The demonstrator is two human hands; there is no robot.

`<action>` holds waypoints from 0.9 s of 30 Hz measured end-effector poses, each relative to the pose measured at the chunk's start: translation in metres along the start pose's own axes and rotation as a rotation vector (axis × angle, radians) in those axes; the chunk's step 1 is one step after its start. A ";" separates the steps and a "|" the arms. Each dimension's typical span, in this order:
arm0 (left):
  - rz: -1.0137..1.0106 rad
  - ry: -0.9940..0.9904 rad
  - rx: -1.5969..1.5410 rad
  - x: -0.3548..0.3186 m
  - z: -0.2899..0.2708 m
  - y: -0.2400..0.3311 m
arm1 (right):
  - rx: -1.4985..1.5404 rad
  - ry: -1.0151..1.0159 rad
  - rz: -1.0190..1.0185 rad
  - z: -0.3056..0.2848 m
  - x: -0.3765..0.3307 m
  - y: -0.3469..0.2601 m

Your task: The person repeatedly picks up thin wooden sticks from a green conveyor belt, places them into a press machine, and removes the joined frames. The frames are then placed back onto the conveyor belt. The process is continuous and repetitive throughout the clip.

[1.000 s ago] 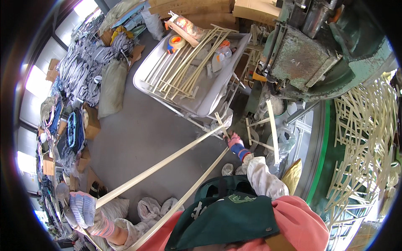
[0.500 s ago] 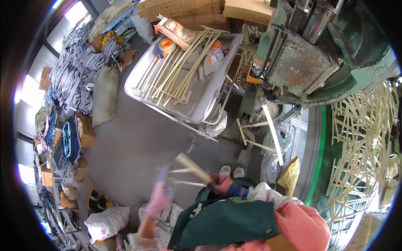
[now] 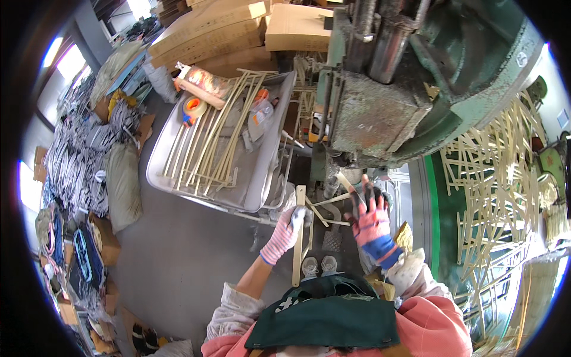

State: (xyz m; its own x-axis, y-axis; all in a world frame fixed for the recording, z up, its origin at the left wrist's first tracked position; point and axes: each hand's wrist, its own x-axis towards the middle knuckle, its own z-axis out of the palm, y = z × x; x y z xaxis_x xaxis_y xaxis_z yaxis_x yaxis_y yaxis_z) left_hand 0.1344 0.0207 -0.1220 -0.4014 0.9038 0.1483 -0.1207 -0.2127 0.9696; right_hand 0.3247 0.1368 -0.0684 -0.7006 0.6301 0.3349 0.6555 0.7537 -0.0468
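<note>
My left hand point(image 3: 281, 234), in a pink-and-white striped glove, grips a cream flat bar point(image 3: 297, 256) held nearly upright in front of my body. Thinner legs branch off its right side, so it looks like a small frame piece. My right hand point(image 3: 372, 221), in a pink glove with dark fingertips and a blue cuff, is open with its fingers spread. It is beside a second cream frame piece point(image 3: 344, 181) below the head of the green machine point(image 3: 380, 113); whether the fingertips touch that piece I cannot tell.
A white tub point(image 3: 156, 169) on a metal stand holds long cream frames point(image 3: 223, 137), a tape roll point(image 3: 194, 107) and a plastic bottle point(image 3: 259, 116). Many cream frames point(image 3: 485, 196) are heaped at right. Cardboard boxes point(image 3: 208, 30) stand behind; grey bundles point(image 3: 80, 166) and sacks point(image 3: 124, 187) line the left.
The cream frame piece has gone from my right hand into my left hand. My right hand has let go and moved forward to the machine. The view has shifted too.
</note>
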 end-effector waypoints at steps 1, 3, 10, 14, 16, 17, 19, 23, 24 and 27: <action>-0.039 -0.114 0.077 0.014 0.003 0.003 | 0.278 0.009 0.039 0.003 0.007 0.010; -0.147 -0.240 0.082 0.039 0.013 0.008 | 0.828 -0.237 0.223 0.011 0.015 0.028; -0.179 -0.367 0.192 0.083 0.036 0.017 | 1.034 -0.286 0.168 0.023 0.016 0.042; -0.250 -0.404 0.145 0.087 0.025 0.011 | 0.963 -0.367 0.230 0.028 0.020 0.051; -0.394 -0.402 0.129 0.090 0.018 0.005 | 0.912 -0.281 0.157 0.032 0.022 0.055; -0.267 -0.414 0.274 0.093 0.016 0.001 | 0.879 -0.262 0.142 0.034 0.024 0.057; -0.155 -0.478 0.383 0.098 0.012 -0.003 | 0.841 -0.405 0.234 0.036 0.024 0.062; -0.352 -0.489 0.240 0.094 0.009 0.005 | 1.133 -0.458 0.233 0.025 0.023 0.077; -0.279 -0.463 0.414 0.088 0.007 0.010 | 1.159 -0.524 0.261 0.022 0.024 0.081; -0.116 -0.347 0.498 0.054 0.000 0.033 | 1.379 -0.841 0.503 0.012 0.023 0.089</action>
State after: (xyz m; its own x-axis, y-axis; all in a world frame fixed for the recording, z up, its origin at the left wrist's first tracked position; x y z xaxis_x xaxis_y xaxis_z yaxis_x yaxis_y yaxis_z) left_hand 0.1093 0.0623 -0.0823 -0.0819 0.9966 0.0095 0.3258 0.0178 0.9453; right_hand 0.3637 0.2203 -0.0760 -0.7571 0.4165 -0.5033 0.4459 -0.2336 -0.8641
